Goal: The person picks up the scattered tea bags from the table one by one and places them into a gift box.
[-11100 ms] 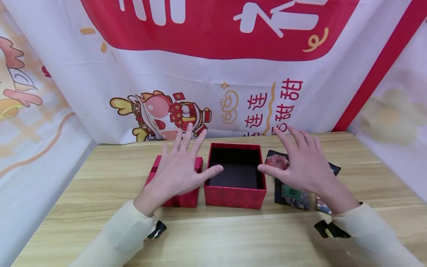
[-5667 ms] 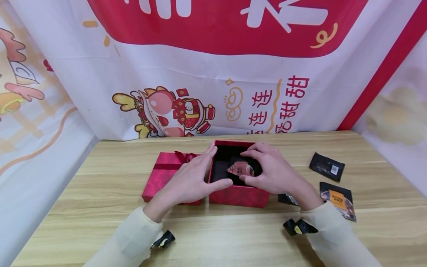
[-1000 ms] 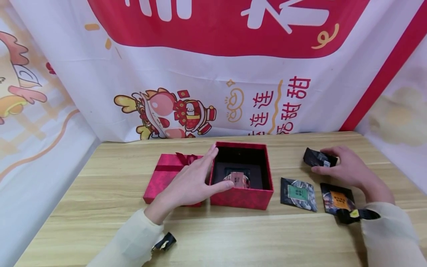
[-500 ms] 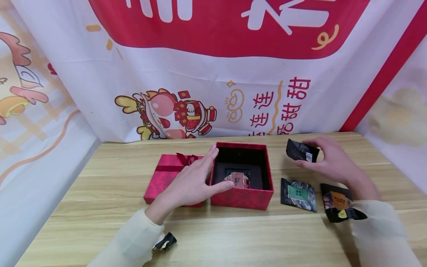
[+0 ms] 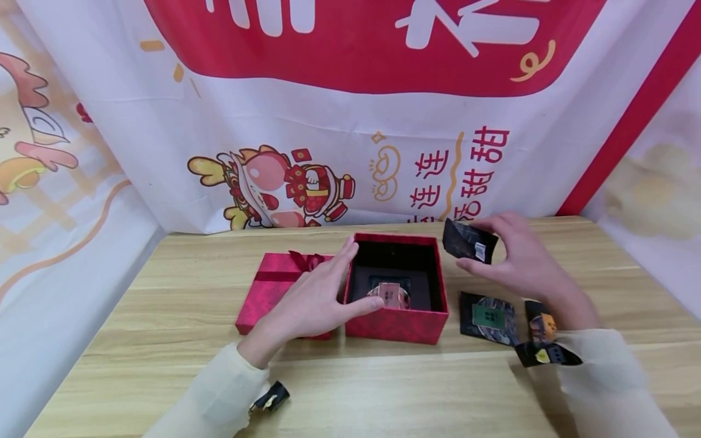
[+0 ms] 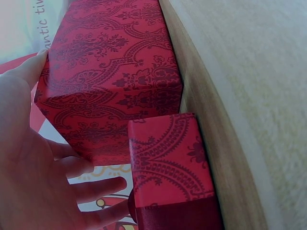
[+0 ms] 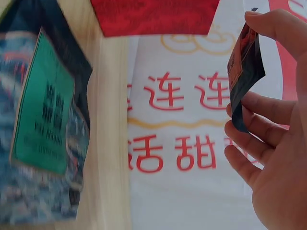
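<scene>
My left hand (image 5: 312, 298) rests at the left side of an open red patterned box (image 5: 397, 326), fingers fairly straight and its thumb at the front rim. A packet with a pink-red label (image 5: 390, 294) lies inside on the dark bottom. To the right of the box, raised over the table, my right hand (image 5: 523, 261) pinches a small dark tea packet (image 5: 465, 240) between thumb and fingers. Its back with a white barcode faces the head camera; the right wrist view shows an orange-red label. That packet bends slightly.
Left of the box lies its red lid (image 5: 267, 295) with a ribbon bow, partly behind my left hand. A green-labelled tea packet (image 5: 489, 319) and an orange-labelled packet (image 5: 540, 327), partly covered by the right wrist strap, lie on the wooden table (image 5: 383, 389).
My right hand has lifted the dark packet off the table and carried it left to near the box's right side. Earlier it put the pink-red-labelled packet inside. My left hand stays at the box.
</scene>
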Available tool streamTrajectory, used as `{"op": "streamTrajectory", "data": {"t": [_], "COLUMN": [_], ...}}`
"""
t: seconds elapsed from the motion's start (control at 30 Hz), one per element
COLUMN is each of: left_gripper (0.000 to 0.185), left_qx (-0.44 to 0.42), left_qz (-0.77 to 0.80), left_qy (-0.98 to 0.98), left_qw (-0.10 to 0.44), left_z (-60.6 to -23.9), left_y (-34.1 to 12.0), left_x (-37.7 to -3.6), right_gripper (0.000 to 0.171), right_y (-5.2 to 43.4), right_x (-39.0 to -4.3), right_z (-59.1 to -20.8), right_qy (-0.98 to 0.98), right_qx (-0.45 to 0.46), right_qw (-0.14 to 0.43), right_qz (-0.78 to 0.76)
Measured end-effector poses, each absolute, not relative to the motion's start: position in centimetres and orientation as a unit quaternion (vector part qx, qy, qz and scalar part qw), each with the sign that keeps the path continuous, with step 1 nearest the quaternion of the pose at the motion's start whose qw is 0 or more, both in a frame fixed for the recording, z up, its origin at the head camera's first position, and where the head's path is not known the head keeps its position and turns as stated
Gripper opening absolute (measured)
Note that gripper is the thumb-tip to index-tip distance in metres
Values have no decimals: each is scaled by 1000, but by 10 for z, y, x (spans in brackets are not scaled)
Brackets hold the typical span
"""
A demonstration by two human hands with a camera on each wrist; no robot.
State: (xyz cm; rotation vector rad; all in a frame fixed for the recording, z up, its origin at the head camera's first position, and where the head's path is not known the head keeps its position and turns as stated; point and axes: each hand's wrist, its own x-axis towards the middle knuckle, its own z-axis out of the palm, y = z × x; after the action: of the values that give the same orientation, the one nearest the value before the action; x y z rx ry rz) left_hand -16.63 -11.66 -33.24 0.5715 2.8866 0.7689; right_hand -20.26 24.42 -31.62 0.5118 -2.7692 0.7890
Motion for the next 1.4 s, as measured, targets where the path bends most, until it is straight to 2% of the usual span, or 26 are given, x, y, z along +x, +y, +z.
{"op": "streamTrajectory", "data": {"t": [0.4, 0.67, 1.4], "left_gripper": [111, 111, 113], "left_qx": [188, 184, 185], "left_qz": [257, 257, 265], "left_qy": [946, 947, 945], "left_qw": [51, 53, 55], "left_z": [-332, -332, -332], "left_y": [-117, -116, -116], "left_x": [-166, -166, -167], "right_gripper": [71, 72, 68], "right_y": [192, 168, 153], "right_x": [-188, -186, -186], "right_z": [-311, -320, -329], "right_qy": [-927, -925, -933], "right_qx": [207, 228, 274], "right_qw": [116, 100, 81], "right_qz": [290, 285, 221]}}
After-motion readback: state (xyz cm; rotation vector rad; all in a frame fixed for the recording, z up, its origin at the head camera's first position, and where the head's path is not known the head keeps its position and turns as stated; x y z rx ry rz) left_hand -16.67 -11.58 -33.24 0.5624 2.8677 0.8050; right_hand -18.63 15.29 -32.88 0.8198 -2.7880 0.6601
